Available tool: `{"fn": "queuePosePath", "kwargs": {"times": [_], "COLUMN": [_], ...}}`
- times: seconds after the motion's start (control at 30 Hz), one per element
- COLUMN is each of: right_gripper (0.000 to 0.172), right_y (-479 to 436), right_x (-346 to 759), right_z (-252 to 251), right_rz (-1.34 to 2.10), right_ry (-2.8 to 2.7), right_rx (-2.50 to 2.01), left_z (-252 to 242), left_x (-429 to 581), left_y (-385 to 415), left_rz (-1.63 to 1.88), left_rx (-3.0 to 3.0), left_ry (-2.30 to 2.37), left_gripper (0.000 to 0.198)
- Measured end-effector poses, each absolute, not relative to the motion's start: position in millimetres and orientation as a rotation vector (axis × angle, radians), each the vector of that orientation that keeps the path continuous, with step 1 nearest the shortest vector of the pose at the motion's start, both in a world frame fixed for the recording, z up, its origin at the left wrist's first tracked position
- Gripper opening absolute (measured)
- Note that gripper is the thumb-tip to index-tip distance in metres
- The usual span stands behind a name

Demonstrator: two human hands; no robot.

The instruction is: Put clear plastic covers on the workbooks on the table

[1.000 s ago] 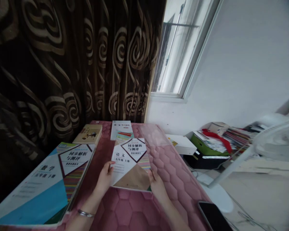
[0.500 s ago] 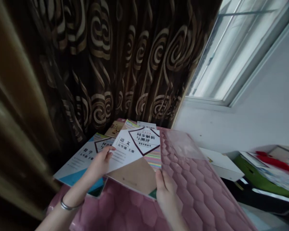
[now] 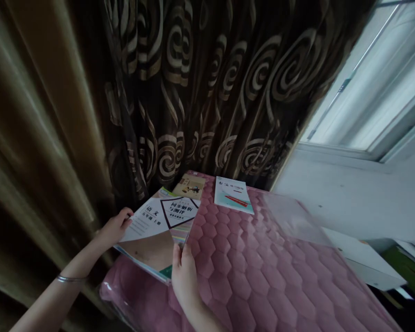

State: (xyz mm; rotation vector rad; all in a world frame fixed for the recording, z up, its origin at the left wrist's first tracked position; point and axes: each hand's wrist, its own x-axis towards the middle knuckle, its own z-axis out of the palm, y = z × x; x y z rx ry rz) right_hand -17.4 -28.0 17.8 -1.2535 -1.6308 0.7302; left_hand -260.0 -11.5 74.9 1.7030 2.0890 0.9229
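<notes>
A white workbook with a black diamond title and a tan lower corner lies at the left edge of the pink quilted table top, over another workbook whose edge shows beneath. My left hand grips its left edge, a bangle on the wrist. My right hand pinches its lower right corner.
A small tan book and a white-and-teal booklet lie at the table's far edge. A dark swirl-patterned curtain hangs behind. A window and white wall are at the right, with a white box beside the table.
Both hands have carried the workbook leftward from the table's middle onto the workbook at the left edge. The view has swung left, so the phone, fan and clutter at the right are gone.
</notes>
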Motion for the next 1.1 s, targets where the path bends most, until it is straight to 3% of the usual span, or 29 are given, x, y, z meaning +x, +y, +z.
{"fn": "queuePosePath", "kwargs": {"times": [0.2, 0.7, 1.1], "right_gripper": [0.058, 0.059, 0.057], "right_y": [-31.1, -28.3, -42.4], "right_x": [-18.5, -2.3, -4.0], "right_z": [6.4, 14.1, 6.9], "right_rz": [0.720, 0.713, 0.866], "right_ry": [-1.649, -1.902, -1.913], "right_rx": [-1.290, -1.551, -1.465], "left_z": [48.8, 25.3, 29.7], "left_x": [-270.9, -270.7, -273.8], "left_y": [-8.9, -5.9, -2.8], "left_rz": [0.965, 0.889, 0.879], "left_rx": [1.885, 1.763, 1.578], "left_ry": [2.167, 2.270, 2.263], "left_gripper": [0.033, 0.045, 0.037]}}
